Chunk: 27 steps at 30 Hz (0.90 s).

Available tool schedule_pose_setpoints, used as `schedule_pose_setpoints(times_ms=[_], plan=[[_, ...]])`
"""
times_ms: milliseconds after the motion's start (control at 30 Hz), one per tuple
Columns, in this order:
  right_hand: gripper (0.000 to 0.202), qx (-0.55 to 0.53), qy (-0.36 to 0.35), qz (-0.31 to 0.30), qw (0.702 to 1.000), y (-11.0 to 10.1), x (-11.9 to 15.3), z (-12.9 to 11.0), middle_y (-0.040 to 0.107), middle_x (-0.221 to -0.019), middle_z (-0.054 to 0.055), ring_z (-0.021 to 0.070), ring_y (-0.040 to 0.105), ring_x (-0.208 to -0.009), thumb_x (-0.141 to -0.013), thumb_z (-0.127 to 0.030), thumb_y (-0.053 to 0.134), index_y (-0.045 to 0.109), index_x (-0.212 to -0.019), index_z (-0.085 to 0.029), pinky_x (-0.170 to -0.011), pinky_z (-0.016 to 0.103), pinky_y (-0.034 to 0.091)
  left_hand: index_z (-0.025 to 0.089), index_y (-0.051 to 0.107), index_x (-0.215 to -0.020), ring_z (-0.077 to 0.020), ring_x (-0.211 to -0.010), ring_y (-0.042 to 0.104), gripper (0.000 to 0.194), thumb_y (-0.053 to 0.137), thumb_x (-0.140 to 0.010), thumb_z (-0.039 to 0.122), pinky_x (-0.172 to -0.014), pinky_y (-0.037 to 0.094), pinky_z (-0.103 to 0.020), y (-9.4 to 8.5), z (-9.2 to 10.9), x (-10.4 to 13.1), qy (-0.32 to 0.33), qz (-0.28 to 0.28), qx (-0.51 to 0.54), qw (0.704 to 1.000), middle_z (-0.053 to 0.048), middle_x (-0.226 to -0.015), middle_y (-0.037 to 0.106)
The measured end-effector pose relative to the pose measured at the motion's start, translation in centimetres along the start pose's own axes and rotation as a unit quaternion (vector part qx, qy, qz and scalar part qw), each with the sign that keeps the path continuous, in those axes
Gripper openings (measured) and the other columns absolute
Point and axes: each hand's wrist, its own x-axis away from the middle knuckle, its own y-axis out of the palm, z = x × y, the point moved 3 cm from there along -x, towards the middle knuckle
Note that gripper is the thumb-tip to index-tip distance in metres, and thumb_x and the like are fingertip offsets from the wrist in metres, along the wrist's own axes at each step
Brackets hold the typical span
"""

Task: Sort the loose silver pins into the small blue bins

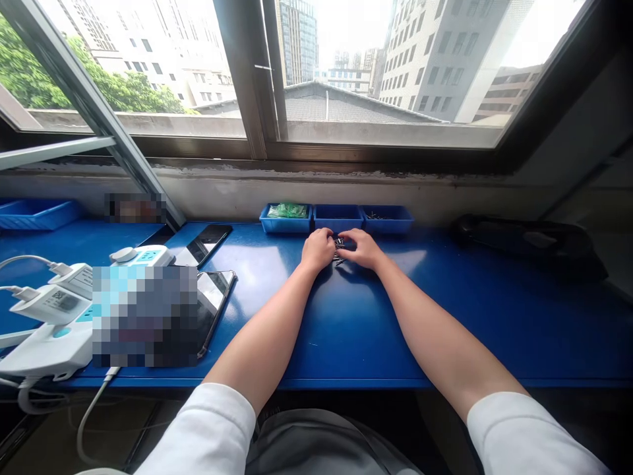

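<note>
On the blue tabletop, a small pile of metal screws (339, 248) lies between my two hands. My left hand (318, 250) cups the pile's left side, its fingers curved and its palm turned inward. From the opposite side my right hand (362, 248) curves around the screws, with thumb and forefinger apart. Both hands touch the pile or rest very close to it; the fingertips partly cover the screws. Just behind them stand three blue bins: the left bin (267, 224) holds green-and-clear plastic packets (287, 210), the middle bin (339, 222) looks dark inside, and the right bin (388, 225) contains thin metal pieces.
To the left are a phone (210, 243), a tablet-like device (217, 300) partly blurred out, and a white power strip (44, 349) with chargers and cables. A dark bag-like object (529, 247) lies at the right. Behind the table is a window (366, 155).
</note>
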Motion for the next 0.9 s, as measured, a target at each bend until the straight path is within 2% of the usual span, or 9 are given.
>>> schedule_pose_setpoints(times_ms=[133, 200, 267, 400, 533, 633, 767, 900], plan=[[0.092, 0.091, -0.010, -0.087, 0.992, 0.8, 0.3, -0.7, 0.048, -0.136, 0.012, 0.0358, 0.041, -0.122, -0.056, -0.061, 0.072, 0.044, -0.136, -0.025, -0.098, 0.053, 0.035, 0.019, 0.063, -0.100, -0.0205, -0.099, 0.060, 0.030, 0.037, -0.086, 0.020, -0.089, 0.046, -0.031, -0.3, -0.1, -0.1, -0.006, 0.024, 0.014, 1.000, -0.008, -0.105, 0.067], [0.101, 0.107, -0.013, -0.111, 0.988, 1.0, 0.4, -0.8, 0.038, -0.144, 0.012, 0.0373, 0.033, -0.129, -0.055, -0.066, 0.071, 0.036, -0.140, -0.025, -0.100, 0.055, 0.031, 0.019, 0.063, -0.099, -0.0210, -0.098, 0.061, 0.029, 0.037, -0.087, 0.021, -0.087, 0.046, -0.031, -0.4, -0.1, -0.1, -0.011, 0.027, 0.023, 0.999, -0.008, -0.104, 0.068], [0.095, 0.115, -0.013, -0.116, 0.986, 1.2, 0.4, -0.9, 0.038, -0.145, 0.013, 0.0365, 0.033, -0.130, -0.061, -0.067, 0.067, 0.036, -0.140, -0.025, -0.100, 0.054, 0.031, 0.021, 0.063, -0.100, -0.0211, -0.096, 0.062, 0.028, 0.039, -0.087, 0.023, -0.086, 0.047, -0.031, -0.4, -0.1, 0.0, -0.024, 0.022, 0.029, 0.999, -0.007, -0.102, 0.069], [0.060, 0.120, -0.014, -0.095, 0.988, 1.3, 0.3, -0.7, 0.053, -0.133, 0.010, 0.0326, 0.044, -0.121, -0.077, -0.057, 0.058, 0.051, -0.127, -0.025, -0.093, 0.047, 0.038, 0.021, 0.062, -0.105, -0.0207, -0.096, 0.063, 0.029, 0.039, -0.088, 0.023, -0.085, 0.047, -0.030, -0.1, -0.1, 0.1, -0.041, -0.006, 0.042, 0.998, -0.007, -0.101, 0.069], [0.044, 0.134, 0.001, -0.059, 0.989, 1.2, 0.2, 0.1, 0.060, -0.123, 0.008, 0.0320, 0.048, -0.112, -0.078, -0.051, 0.058, 0.061, -0.113, -0.025, -0.087, 0.046, 0.039, 0.020, 0.060, -0.109, -0.0229, -0.098, 0.062, 0.030, 0.039, -0.090, 0.030, -0.085, 0.047, -0.033, 0.4, 0.4, 0.4, 0.010, -0.067, 0.052, 0.996, -0.009, -0.104, 0.068], [0.034, 0.135, 0.009, -0.055, 0.989, 1.1, 0.1, 0.6, 0.065, -0.113, 0.007, 0.0292, 0.051, -0.104, -0.081, -0.047, 0.056, 0.065, -0.105, -0.024, -0.084, 0.044, 0.040, 0.020, 0.060, -0.108, -0.0225, -0.100, 0.061, 0.030, 0.038, -0.091, 0.030, -0.086, 0.047, -0.033, 0.5, 0.9, 0.7, 0.066, -0.095, 0.060, 0.992, -0.009, -0.106, 0.067], [0.026, 0.122, 0.006, -0.052, 0.991, 1.1, -0.2, 1.1, 0.068, -0.104, 0.007, 0.0245, 0.056, -0.096, -0.083, -0.039, 0.056, 0.067, -0.100, -0.022, -0.083, 0.039, 0.043, 0.018, 0.059, -0.108, -0.0210, -0.103, 0.059, 0.028, 0.040, -0.088, 0.023, -0.091, 0.045, -0.031, 0.5, 1.3, 0.9, 0.103, -0.095, 0.048, 0.989, -0.009, -0.110, 0.065], [0.021, 0.091, -0.004, -0.029, 0.995, 1.0, -0.4, 1.3, 0.069, -0.101, 0.006, 0.0217, 0.059, -0.094, -0.083, -0.032, 0.058, 0.070, -0.094, -0.020, -0.086, 0.035, 0.045, 0.016, 0.059, -0.110, -0.0206, -0.108, 0.057, 0.030, 0.041, -0.086, 0.019, -0.095, 0.043, -0.030, 0.4, 1.2, 0.8, 0.103, -0.071, 0.022, 0.992, -0.009, -0.113, 0.064]])
